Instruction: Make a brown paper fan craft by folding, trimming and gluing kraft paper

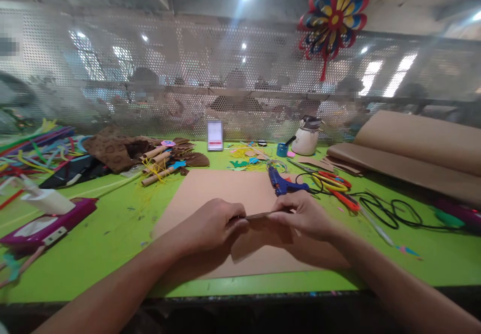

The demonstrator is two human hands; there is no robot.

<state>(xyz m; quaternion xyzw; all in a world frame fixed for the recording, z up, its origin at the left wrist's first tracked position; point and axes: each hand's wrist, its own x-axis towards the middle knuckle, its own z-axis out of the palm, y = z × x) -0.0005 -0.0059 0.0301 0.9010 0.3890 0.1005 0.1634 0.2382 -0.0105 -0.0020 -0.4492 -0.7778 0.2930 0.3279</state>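
Between my two hands is a piece of brown paper (258,216) with a narrow folded upper edge; its lower part hangs toward the table. My left hand (221,221) pinches the left end of that edge between thumb and fingers. At the right end, my right hand (296,214) pinches the same edge. Beneath them lies a large tan sheet of paper (210,189) on the green table (124,254). A blue glue gun (281,181) rests on the sheet's far right part, just beyond my right hand.
Scissors (347,199) and a black cord (394,214) lie at right, before large folded brown paper (406,148). Rolled paper tubes (158,166) and a purple power strip (56,224) are at left. A phone (215,136), blue pot (281,149) and white jug (305,139) stand behind.
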